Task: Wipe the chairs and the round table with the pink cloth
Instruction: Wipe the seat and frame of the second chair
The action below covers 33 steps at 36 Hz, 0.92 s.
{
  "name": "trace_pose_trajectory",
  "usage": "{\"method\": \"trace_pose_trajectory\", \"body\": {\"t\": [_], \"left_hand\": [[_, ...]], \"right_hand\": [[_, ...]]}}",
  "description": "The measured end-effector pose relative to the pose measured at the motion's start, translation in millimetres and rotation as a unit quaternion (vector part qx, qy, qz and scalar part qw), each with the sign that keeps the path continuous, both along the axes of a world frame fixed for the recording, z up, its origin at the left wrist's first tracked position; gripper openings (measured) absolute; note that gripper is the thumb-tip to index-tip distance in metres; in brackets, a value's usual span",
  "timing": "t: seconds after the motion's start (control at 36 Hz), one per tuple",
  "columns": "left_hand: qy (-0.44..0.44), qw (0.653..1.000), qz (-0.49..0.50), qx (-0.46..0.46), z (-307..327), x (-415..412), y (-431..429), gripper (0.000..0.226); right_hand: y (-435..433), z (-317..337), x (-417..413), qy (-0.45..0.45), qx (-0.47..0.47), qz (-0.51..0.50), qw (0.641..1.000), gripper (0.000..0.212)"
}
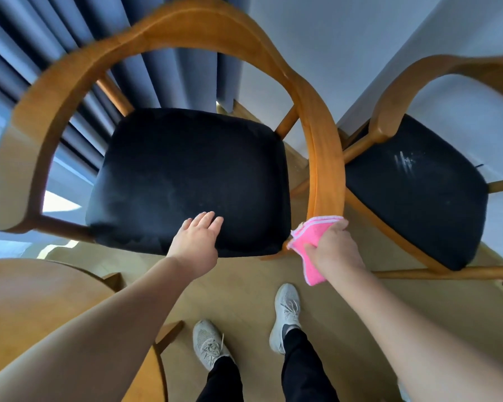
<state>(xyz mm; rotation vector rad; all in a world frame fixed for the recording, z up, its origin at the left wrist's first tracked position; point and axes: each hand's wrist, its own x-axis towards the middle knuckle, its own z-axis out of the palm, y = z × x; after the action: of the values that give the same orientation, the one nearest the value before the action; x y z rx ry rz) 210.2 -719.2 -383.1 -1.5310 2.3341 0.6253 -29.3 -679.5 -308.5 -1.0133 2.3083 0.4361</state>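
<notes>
Pink cloth [311, 242], head view: bunched in the right hand [336, 248], fingers and thumb curled round it. It is pressed to the front tip of the wooden armrest [327, 169] on the right side of the near chair [192, 24]. One corner hangs below the hand.

Left hand [198, 239]: fingers straight and relaxed, holding nothing, lying at the front edge of the black seat [186, 169]. Contact likely, cannot confirm.

Second chair [418, 213]: just beside the first, to the right. Whitish streaks [404, 161] show toward the back edge of its seat.

Round table [26, 300]: only an edge shows, lower left, well apart from the cloth.

Progress (judgement): the near chair's frame is being wiped, at the arm tip; how much of it is finished cannot be told. The streaks suggest the second chair is not yet wiped. Table state unknown, probably left to do.
</notes>
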Motion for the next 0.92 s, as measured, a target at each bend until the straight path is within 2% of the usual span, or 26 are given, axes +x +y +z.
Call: {"method": "trace_pose_trajectory", "body": {"t": [0.06,0.08,0.11,0.17,0.22,0.28,0.36,0.44,0.53,0.64,0.69,0.78,0.86,0.92], "left_hand": [[0.031,0.999,0.002,-0.017,16.6,2.7,-5.4,0.064],[0.045,0.999,0.003,-0.027,26.4,5.2,-9.0,0.062],[0.056,0.998,0.006,-0.037,36.5,8.8,-13.3,0.06],[0.074,0.995,0.019,-0.058,55.7,19.9,-23.6,0.056],[0.082,0.993,0.037,-0.079,72.9,36.4,-35.1,0.055],[0.078,0.991,0.049,-0.094,87.0,53.8,-46.5,0.055],[0.058,0.99,0.081,-0.104,100.4,78.2,-61.2,0.056],[0.049,0.987,0.116,-0.104,98.7,99.9,-74.6,0.059],[0.026,0.985,0.126,-0.115,92.8,121.8,-90.1,0.06],[-0.002,0.977,0.151,-0.148,85.8,151.3,-121.0,0.06],[-0.026,0.973,0.148,-0.172,79.4,162.2,-139.2,0.062],[-0.061,0.967,0.163,-0.185,68.4,167.2,-163.1,0.07],[-0.063,0.961,0.179,-0.199,55.9,166.0,-179.5,0.076],[-0.059,0.957,0.187,-0.213,46.9,165.3,-189.2,0.077]], "right_hand": [[2.0,26.0,0.0,0.01,0.117,0.067,0.991,0.054],[2.7,34.4,-1.2,0.038,0.13,0.116,0.984,0.049],[1.6,42.5,-0.3,0.054,0.094,0.146,0.983,0.039],[-5.2,54.5,4.3,0.044,-0.049,0.144,0.987,0.013],[-25.1,65.1,14.6,0.003,-0.136,0.131,0.982,0.012],[-48.7,70.5,27.0,-0.057,-0.168,0.103,0.979,0.014],[-86.5,74.2,47.1,-0.154,-0.181,0.017,0.971,0.045],[-119.7,69.7,63.7,-0.214,-0.175,-0.03,0.961,0.045],[-150.6,65.7,77.8,-0.255,-0.198,0.015,0.946,0.033],[-204.0,57.5,91.0,-0.249,-0.25,0.186,0.917,0.023],[-237.4,48.9,96.3,-0.223,-0.267,0.273,0.897,0.016],[-290.5,33.2,102.3,-0.158,-0.292,0.412,0.849,0.022],[-341.1,27.3,112.5,-0.084,-0.318,0.576,0.749,0.028],[-370.5,24.0,120.2,-0.052,-0.322,0.649,0.687,0.03]]}}
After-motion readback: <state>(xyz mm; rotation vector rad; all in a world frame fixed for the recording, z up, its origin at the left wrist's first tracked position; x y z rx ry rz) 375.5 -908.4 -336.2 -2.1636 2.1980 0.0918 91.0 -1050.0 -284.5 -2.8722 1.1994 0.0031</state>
